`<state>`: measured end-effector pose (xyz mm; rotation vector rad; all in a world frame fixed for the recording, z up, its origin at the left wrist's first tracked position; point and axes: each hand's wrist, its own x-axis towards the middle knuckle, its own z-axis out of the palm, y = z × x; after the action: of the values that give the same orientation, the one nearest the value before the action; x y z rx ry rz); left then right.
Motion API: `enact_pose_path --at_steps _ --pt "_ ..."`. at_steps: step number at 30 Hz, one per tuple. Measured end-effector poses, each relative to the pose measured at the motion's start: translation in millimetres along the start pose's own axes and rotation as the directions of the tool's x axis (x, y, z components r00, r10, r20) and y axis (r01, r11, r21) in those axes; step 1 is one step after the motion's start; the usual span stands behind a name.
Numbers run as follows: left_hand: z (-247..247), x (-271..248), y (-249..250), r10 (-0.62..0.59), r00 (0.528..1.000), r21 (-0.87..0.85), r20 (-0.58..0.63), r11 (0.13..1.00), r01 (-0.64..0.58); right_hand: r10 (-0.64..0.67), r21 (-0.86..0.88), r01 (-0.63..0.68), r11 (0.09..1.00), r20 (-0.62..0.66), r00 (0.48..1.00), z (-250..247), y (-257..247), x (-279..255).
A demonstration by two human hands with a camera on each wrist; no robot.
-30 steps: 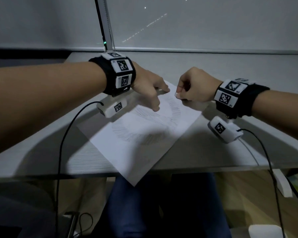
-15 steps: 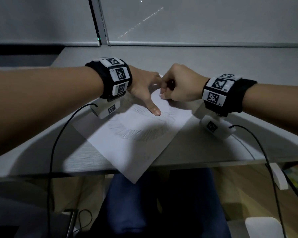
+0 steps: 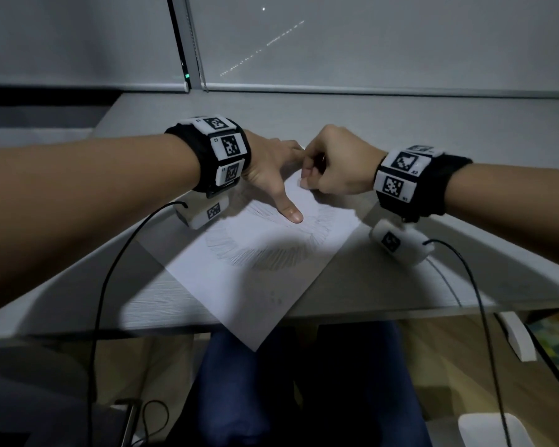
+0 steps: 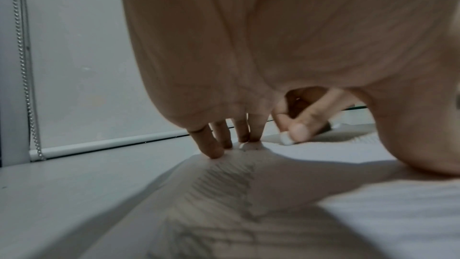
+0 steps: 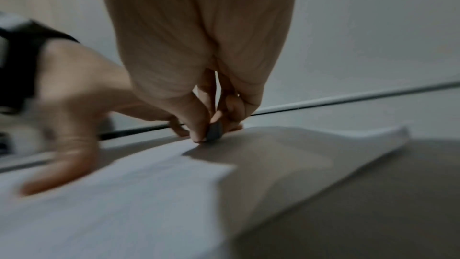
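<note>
So that the paper (image 3: 239, 285) does not slip at the near edge of the desk (image 3: 400, 285), the left hand (image 3: 271, 169) presses it with straight, spread fingers (image 4: 211, 146), and the right hand (image 3: 339, 169) pinches an eraser (image 5: 214, 132) onto it.

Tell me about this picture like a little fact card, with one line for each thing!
table: pale grey wood-grain table
paper: white sheet of paper, lying askew on the table, one corner past the near edge
drawing: ring of short pencil strokes on the paper
left hand: fingers spread, pressing the paper down
right hand: pinching a small grey block, probably an eraser, with its tip on the paper
</note>
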<state>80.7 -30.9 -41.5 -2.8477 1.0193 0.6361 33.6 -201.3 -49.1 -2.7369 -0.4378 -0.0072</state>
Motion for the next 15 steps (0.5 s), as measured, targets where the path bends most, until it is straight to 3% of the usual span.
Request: enact_pose_path --at_steps 5,10,15 --pt "-1.8 -4.8 1.6 -0.043 0.999 -0.013 0.022 0.999 0.044 0.121 -0.049 -0.126 0.991 -0.104 0.987 -6.3 14.4 21.7" --pt "-3.7 -2.6 4.7 -0.066 0.997 0.01 0.026 0.998 0.065 -0.017 -0.02 0.018 1.0 0.002 1.0 4.3 -4.9 6.6" --pt "-3.8 -3.3 5.4 -0.06 0.998 0.024 0.037 0.998 0.059 0.075 -0.04 -0.078 0.996 -0.071 0.995 -5.9 13.4 21.7"
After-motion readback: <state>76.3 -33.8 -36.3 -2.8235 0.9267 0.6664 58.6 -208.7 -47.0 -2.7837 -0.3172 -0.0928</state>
